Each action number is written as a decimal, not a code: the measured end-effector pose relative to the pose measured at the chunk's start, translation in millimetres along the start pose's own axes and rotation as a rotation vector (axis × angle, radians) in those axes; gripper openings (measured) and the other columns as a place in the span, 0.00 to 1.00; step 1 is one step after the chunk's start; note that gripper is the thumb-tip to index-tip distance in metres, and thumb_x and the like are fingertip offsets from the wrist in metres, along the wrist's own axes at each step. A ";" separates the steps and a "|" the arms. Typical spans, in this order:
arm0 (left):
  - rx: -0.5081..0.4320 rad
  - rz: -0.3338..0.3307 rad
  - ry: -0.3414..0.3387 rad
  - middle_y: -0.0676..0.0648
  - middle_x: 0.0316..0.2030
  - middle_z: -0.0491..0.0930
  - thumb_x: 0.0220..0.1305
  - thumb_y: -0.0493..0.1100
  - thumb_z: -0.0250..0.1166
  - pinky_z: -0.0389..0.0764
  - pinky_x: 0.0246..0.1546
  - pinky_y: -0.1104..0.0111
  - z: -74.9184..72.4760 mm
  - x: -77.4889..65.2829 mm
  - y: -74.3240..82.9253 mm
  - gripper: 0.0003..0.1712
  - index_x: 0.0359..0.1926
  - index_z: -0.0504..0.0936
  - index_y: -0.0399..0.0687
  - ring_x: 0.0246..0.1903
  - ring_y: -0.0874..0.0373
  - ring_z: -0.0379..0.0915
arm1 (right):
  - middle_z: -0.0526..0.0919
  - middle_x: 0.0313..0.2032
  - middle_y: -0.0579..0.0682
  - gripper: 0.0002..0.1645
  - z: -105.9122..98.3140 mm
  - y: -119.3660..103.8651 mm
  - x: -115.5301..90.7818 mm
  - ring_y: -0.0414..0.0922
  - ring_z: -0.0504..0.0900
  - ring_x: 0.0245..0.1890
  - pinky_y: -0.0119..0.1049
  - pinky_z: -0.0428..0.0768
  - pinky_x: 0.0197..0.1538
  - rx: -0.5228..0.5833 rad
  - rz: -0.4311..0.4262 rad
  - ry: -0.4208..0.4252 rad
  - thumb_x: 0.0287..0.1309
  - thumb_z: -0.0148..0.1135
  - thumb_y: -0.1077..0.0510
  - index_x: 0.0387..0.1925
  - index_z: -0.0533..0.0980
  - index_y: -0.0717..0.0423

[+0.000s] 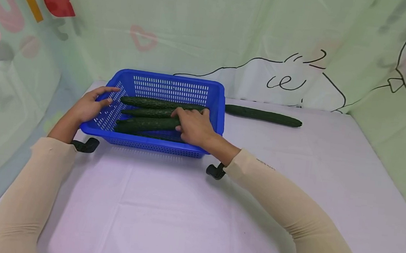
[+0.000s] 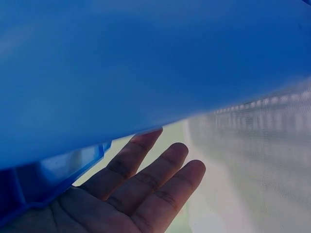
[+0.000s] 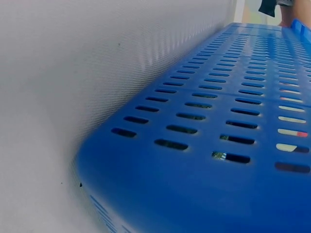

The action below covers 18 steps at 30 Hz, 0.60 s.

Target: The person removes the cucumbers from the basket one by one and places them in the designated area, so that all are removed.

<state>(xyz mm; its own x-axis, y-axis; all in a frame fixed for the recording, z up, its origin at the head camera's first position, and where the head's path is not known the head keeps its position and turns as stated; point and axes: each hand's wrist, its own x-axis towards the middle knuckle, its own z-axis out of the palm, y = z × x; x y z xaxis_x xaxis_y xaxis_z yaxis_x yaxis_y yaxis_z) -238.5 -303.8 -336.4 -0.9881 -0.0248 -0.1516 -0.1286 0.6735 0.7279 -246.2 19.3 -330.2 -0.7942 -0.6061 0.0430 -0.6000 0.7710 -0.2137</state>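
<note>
Gripping one cucumber [image 1: 145,124] within the blue basket [image 1: 149,140]: my right hand [image 1: 195,126], fingers curled. At the basket's left end: my left hand [image 1: 90,104], fingers nearly straight. Right of the basket: another cucumber [image 1: 263,115] (dark green).

Blue slotted basket [image 1: 145,145], upright, dark green cucumbers [image 1: 145,125] lengthwise inside, 1 loose cucumber [image 1: 263,115] to its right

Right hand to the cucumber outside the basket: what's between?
The blue basket's right end wall stands between the right hand and that cucumber, as the head view shows.
</note>
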 end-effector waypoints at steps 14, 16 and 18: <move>-0.002 0.006 -0.007 0.34 0.76 0.48 0.78 0.52 0.44 0.74 0.57 0.42 0.0 0.1 -1.1 0.28 0.76 0.57 0.61 0.63 0.31 0.65 | 0.81 0.56 0.50 0.17 -0.9 0.0 -3.3 0.55 0.72 0.55 0.61 0.51 0.65 0.041 0.000 0.140 0.69 0.56 0.58 0.57 0.72 0.46; 0.004 0.012 -0.002 0.34 0.76 0.48 0.78 0.52 0.44 0.75 0.55 0.44 -0.5 0.4 -1.2 0.28 0.75 0.57 0.61 0.62 0.31 0.66 | 0.81 0.56 0.51 0.17 -2.2 0.8 -3.8 0.56 0.69 0.56 0.61 0.50 0.65 0.053 -0.001 0.161 0.69 0.55 0.59 0.57 0.72 0.46; 0.007 0.016 0.002 0.34 0.76 0.49 0.78 0.51 0.44 0.76 0.54 0.46 -0.7 0.8 -0.8 0.28 0.75 0.58 0.61 0.62 0.32 0.66 | 0.81 0.55 0.51 0.17 -3.6 1.5 -4.6 0.56 0.68 0.57 0.61 0.49 0.65 0.068 -0.001 0.175 0.70 0.55 0.60 0.57 0.72 0.46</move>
<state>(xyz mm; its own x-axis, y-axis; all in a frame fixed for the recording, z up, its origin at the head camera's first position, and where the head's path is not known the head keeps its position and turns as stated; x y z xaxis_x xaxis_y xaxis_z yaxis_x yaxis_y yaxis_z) -239.2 -304.9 -336.7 -0.9902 -0.0156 -0.1385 -0.1122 0.6792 0.7254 -243.8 23.9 -327.2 -0.8016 -0.5594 0.2112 -0.5979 0.7516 -0.2785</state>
